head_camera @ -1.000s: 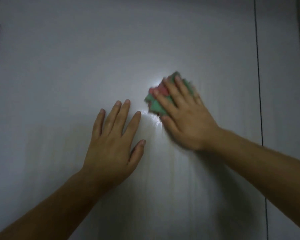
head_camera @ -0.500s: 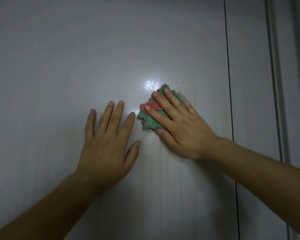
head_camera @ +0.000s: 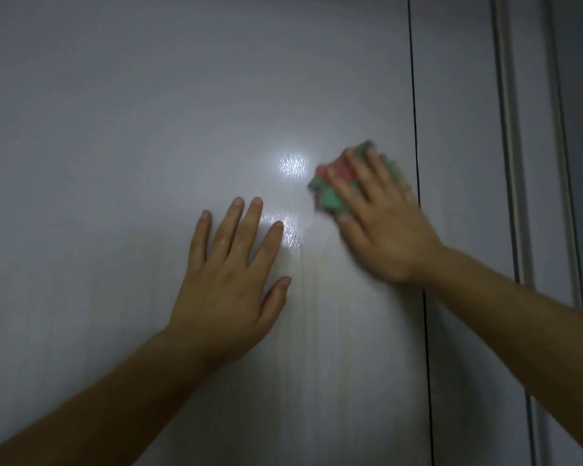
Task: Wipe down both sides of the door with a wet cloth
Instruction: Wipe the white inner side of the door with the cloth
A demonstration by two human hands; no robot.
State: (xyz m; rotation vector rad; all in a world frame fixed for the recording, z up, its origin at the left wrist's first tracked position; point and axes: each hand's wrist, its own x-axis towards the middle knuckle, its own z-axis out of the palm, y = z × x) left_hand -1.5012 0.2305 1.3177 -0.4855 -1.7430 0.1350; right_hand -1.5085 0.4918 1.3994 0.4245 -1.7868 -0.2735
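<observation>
A pale grey door [head_camera: 132,129] fills the view, with wet shiny streaks near its middle. My left hand [head_camera: 229,284] lies flat on the door, fingers straight and spread. My right hand [head_camera: 381,223] presses a crumpled green and red cloth [head_camera: 330,193] against the door with straight fingers; the hand is motion-blurred. The cloth shows mostly to the left of and between the fingers, the rest hidden under the palm. It sits close to the door's right edge.
A thin dark vertical gap [head_camera: 416,163] marks the door's right edge, just right of my right hand. Beyond it runs the door frame [head_camera: 505,163] with a moulded strip, then a darker wall at the far right.
My right hand has slid the cloth to the right and up, toward the door's edge. My left hand stays flat in about the same spot on the door.
</observation>
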